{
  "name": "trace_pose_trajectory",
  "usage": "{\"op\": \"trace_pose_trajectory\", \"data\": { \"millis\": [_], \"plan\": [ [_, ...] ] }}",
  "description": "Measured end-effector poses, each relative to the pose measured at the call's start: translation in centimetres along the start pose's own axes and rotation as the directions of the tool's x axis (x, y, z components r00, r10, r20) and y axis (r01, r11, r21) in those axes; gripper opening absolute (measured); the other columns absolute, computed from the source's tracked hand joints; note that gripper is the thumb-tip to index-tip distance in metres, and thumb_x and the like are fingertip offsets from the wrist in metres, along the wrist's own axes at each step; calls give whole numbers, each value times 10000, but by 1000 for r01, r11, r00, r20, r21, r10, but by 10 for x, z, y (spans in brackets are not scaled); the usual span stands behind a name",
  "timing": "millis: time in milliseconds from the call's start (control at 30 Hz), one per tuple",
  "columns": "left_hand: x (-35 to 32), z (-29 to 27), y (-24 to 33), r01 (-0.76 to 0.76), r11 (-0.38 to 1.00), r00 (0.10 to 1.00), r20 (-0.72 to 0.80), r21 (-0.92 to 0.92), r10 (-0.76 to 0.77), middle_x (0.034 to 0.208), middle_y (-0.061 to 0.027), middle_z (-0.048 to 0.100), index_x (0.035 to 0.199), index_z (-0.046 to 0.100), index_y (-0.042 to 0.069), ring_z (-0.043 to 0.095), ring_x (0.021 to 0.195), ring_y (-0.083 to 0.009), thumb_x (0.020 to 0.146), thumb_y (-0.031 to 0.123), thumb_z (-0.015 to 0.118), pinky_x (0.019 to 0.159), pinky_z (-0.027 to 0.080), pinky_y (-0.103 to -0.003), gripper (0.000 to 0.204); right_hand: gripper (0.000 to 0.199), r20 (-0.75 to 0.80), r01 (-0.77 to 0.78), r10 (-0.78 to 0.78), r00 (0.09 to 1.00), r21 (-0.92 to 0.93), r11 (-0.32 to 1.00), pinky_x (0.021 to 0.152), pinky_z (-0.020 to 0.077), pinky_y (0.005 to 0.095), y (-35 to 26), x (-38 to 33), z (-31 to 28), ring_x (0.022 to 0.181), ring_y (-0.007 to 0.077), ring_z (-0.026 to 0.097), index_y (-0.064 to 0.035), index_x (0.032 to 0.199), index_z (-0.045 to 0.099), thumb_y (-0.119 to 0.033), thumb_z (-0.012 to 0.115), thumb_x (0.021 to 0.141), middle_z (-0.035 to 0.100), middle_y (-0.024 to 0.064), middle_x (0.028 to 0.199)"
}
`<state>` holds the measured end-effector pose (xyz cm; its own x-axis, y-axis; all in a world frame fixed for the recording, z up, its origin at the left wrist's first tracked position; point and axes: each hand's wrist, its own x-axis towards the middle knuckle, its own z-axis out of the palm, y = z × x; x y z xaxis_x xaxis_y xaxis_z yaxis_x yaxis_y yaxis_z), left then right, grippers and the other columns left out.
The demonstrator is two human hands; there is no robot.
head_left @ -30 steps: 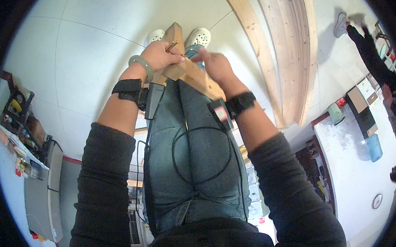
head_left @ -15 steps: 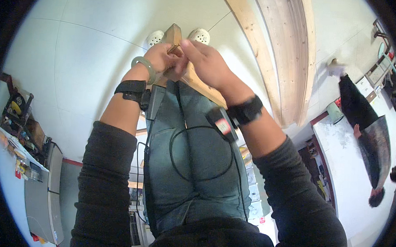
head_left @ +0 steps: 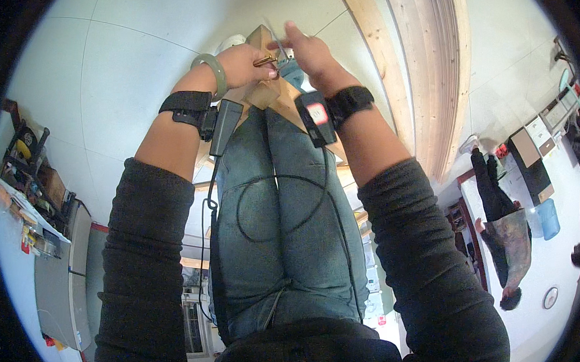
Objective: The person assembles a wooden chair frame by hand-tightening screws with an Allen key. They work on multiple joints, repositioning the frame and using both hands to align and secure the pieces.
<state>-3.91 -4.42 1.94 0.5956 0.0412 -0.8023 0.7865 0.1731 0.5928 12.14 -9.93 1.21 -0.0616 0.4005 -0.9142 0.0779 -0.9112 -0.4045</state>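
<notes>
My left hand (head_left: 233, 67), a pale green bangle at its wrist, is closed around brass-coloured screws (head_left: 265, 61) whose ends stick out past the fingers. My right hand (head_left: 313, 58) is just right of it, thumb raised, the other fingers curled and blurred around a thin grey rod (head_left: 281, 46). Its exact kind is smeared by motion. Between and below the hands are a pale wooden bar (head_left: 260, 37) and a wooden block (head_left: 263, 96), part of a wooden piece over my legs. The left hand hides some of the wood.
Long wooden boards (head_left: 414, 70) lie on the floor to the right. Black cables (head_left: 240, 208) loop over my jeans from the boxes at my wrists. Another person (head_left: 504, 235) stands at the far right near a blue water jug (head_left: 548, 219). Shelves with clutter (head_left: 35, 163) stand at the left.
My hands have moved apart, the right one lifting away and up. The brass-coloured screws and the thin rod now show. The person at the right has shifted left and lower.
</notes>
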Motion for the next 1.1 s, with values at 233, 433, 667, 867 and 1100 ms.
{"op": "trace_pose_trajectory", "data": {
  "millis": [233,433,667,867,1100],
  "plan": [
    [18,11,-20,-85,988,990,-123,-130,69,928,-85,646,909,638,49,578,913,-212,713,276,713,842,426,-323,310,555,86,257,-252,964,-47,965,872,393,321,-51,-32,13,889,206,554,6,918,643,-476,369,912,628,126,962],
    [25,-49,33,94,986,995,-21,-141,-98,840,-80,646,824,628,65,591,792,-177,663,285,768,726,450,-289,307,591,86,283,-271,959,-233,930,780,459,362,-73,-78,-43,819,319,604,-5,884,637,-502,319,910,636,185,844],
    [21,-46,37,35,995,993,-111,-89,-45,765,-46,632,853,647,27,572,711,-158,688,331,741,681,450,-297,358,683,-118,4,-58,991,-412,911,894,398,410,-20,-36,-50,990,392,543,-3,936,645,-562,255,894,602,249,980],
    [9,-47,11,82,977,997,24,-198,-79,747,11,573,920,642,60,449,619,-104,735,393,682,542,383,-276,382,689,-24,90,-90,996,-32,995,954,334,354,-56,15,-11,1034,296,509,-21,985,652,-572,247,898,584,170,1104],
    [1,-42,20,122,970,992,-2,-209,-125,749,31,522,1023,595,109,372,573,-79,751,386,654,470,296,-220,392,567,164,386,-364,917,-133,913,915,364,361,-84,-24,-10,1006,280,511,-28,945,638,-477,293,924,628,154,934]
  ]
}}
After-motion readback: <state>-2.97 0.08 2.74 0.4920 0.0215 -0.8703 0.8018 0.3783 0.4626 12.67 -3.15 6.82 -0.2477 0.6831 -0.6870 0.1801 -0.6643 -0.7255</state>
